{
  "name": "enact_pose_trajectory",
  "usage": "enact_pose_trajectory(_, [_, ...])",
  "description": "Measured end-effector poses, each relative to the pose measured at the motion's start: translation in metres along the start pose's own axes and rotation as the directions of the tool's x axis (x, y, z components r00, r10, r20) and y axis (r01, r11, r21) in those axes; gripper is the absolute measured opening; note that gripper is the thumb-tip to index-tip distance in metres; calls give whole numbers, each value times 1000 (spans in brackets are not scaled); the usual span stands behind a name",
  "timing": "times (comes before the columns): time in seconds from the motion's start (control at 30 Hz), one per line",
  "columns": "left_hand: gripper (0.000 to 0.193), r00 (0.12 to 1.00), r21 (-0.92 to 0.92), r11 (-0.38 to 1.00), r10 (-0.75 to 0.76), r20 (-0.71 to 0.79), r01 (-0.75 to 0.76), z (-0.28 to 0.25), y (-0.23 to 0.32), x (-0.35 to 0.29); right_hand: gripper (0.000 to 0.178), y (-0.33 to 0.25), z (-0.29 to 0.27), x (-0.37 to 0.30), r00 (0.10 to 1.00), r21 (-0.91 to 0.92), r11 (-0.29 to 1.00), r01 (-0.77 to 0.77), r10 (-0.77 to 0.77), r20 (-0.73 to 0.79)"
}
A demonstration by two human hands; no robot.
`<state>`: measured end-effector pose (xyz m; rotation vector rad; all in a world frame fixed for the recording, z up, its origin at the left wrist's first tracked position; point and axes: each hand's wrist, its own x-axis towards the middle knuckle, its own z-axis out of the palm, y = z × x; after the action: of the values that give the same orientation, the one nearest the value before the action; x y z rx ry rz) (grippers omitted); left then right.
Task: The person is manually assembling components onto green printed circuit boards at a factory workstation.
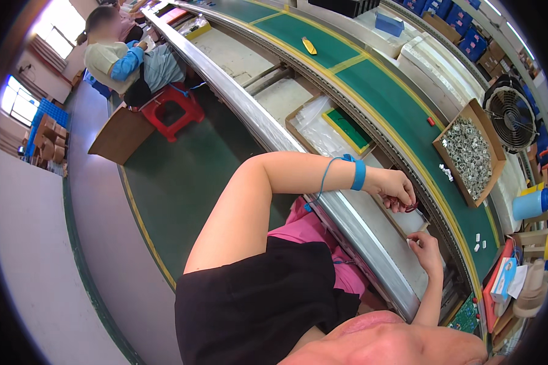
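My left hand [394, 187], with a blue wrist strap [358, 175] and its cord, is closed over the inner side of the workbench. A small dark red piece [411, 208] shows at its fingertips; its kind is too small to tell. Lower down, my right hand [427, 250] is bent with thumb and fingers together above the grey bench top [402, 255]. Something small and pale may sit at its fingertips, but I cannot make it out. The hands are apart from each other.
Beyond the hands runs a green conveyor belt [386, 91] with a yellow-handled tool [309, 45] and small white pieces [477, 242]. A cardboard tray [496, 167] of metal parts stands near a black fan [510, 114]. Another person [112, 58] sits on a red stool [173, 115].
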<state>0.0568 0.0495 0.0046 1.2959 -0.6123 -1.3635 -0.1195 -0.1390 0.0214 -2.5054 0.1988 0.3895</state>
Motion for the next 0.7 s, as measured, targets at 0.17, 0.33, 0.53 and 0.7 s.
enact_pose_trajectory(0.17, [25,1000,-5,1000,14,8,-14,-1,0,0,16,5,3,-1,999,19,999,32,-31,-32])
enact_pose_trajectory(0.33, [26,1000,35,999,-9,11,9,5,2,2,16,15,1,-1,996,26,996,87,-87,-16])
enact_pose_trajectory(0.53, [28,1000,40,999,-13,-3,13,7,5,0,15,14,-4,-5,998,25,998,51,-51,-31])
enact_pose_trajectory(0.7, [29,1000,43,999,-16,-21,17,5,7,1,15,6,-2,-8,998,0,999,51,-51,-41])
